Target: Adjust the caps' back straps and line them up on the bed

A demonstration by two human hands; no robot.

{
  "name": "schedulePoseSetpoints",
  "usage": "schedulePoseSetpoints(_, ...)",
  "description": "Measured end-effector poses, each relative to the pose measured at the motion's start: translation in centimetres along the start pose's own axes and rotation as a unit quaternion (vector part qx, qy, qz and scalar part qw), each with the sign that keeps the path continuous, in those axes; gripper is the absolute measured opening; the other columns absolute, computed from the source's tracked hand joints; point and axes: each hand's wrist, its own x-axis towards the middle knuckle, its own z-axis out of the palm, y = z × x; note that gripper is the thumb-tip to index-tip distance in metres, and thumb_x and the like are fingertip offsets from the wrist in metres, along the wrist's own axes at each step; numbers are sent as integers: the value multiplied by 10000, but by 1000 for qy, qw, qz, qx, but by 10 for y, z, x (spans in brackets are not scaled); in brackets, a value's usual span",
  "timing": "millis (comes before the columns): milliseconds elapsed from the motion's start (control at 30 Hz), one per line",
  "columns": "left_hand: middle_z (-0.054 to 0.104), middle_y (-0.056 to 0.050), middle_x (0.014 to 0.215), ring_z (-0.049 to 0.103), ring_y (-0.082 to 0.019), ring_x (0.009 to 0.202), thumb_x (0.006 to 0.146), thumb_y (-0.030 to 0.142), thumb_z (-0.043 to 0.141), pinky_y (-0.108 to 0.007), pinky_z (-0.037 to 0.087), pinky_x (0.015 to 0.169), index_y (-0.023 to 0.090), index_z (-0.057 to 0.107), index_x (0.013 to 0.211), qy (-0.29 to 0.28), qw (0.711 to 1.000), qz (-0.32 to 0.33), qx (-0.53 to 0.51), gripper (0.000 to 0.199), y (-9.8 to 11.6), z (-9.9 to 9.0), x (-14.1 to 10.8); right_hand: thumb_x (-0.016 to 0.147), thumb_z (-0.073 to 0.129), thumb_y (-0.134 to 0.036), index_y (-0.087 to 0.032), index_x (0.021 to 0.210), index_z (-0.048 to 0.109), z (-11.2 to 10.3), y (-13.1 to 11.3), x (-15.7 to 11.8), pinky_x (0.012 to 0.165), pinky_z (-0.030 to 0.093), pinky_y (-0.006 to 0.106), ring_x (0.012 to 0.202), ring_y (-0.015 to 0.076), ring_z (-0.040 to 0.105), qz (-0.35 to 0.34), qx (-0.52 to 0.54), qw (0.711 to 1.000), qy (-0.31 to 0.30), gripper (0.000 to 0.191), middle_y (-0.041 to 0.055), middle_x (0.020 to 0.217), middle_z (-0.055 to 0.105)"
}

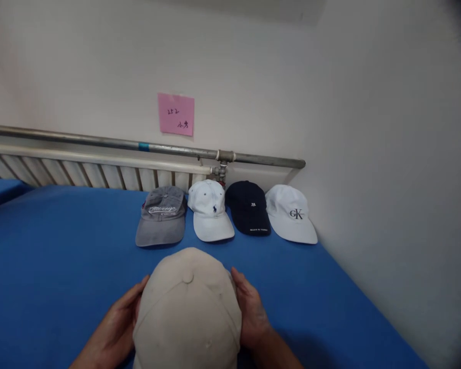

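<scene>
Close in front of me, a beige baseball cap (188, 312) is held up between both hands, its crown and top button toward the camera. My left hand (121, 323) grips its left side, and my right hand (251, 312) grips the right side; the fingers are partly hidden by the cap. Beyond it, a row of caps lies on the blue surface: a grey baseball cap (163, 215), a white cap with a small dark emblem (209, 210), a black cap (248, 207) and a white cap with dark letters (290, 212). Their brims point toward me.
The blue surface (61, 256) stretches left and ends at a wall (388, 179) on the right. Behind the caps are a white radiator (111, 174) and a metal pipe (176, 150) with a valve (223, 177). A pink note (176, 114) is stuck on the wall.
</scene>
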Motion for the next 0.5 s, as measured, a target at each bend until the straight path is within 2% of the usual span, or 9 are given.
schedulePoseSetpoints(100, 762, -104, 835, 723, -313, 856, 811, 124, 622, -413, 557, 796, 118, 658, 1158, 25, 1000, -5, 17, 349, 1, 6, -7, 558, 754, -545, -168, 877, 737, -2, 9, -6, 997, 418, 475, 1110, 337, 622, 12, -7, 1000, -14, 494, 92, 894, 766)
schedulePoseSetpoints(200, 765, -89, 793, 726, -330, 833, 793, 91, 602, -442, 558, 783, 152, 624, 1241, 40, 999, -9, 32, 453, 1, 8, -12, 564, 738, -524, -168, 836, 734, -1, 14, -11, 1017, 405, 472, 1135, 331, 609, 10, -13, 1000, -25, 448, 93, 868, 765)
schedulePoseSetpoints(333, 755, -55, 694, 733, -316, 749, 749, 38, 609, -427, 556, 779, 161, 634, 1239, 52, 997, -12, 54, 505, -1, -3, -7, 551, 726, -587, -175, 840, 737, 9, 10, -17, 1021, 404, 474, 1129, 337, 611, -5, -36, 998, -45, 504, 100, 899, 762)
schedulePoseSetpoints(433, 721, 3, 578, 725, -292, 671, 733, 20, 622, -401, 551, 759, 183, 656, 1212, 64, 996, -3, 58, 507, -9, -14, -1, 507, 733, -649, -194, 902, 741, 20, 7, -21, 990, 428, 483, 1106, 354, 622, -48, -79, 995, -38, 602, 94, 930, 762)
schedulePoseSetpoints(500, 666, 57, 476, 702, -263, 586, 725, 0, 626, -369, 547, 718, 212, 668, 1196, 77, 995, 29, 47, 519, -15, -17, 1, 485, 727, -703, -212, 939, 740, 23, 9, -25, 963, 444, 490, 1093, 364, 627, -85, -108, 990, -25, 669, 96, 935, 762)
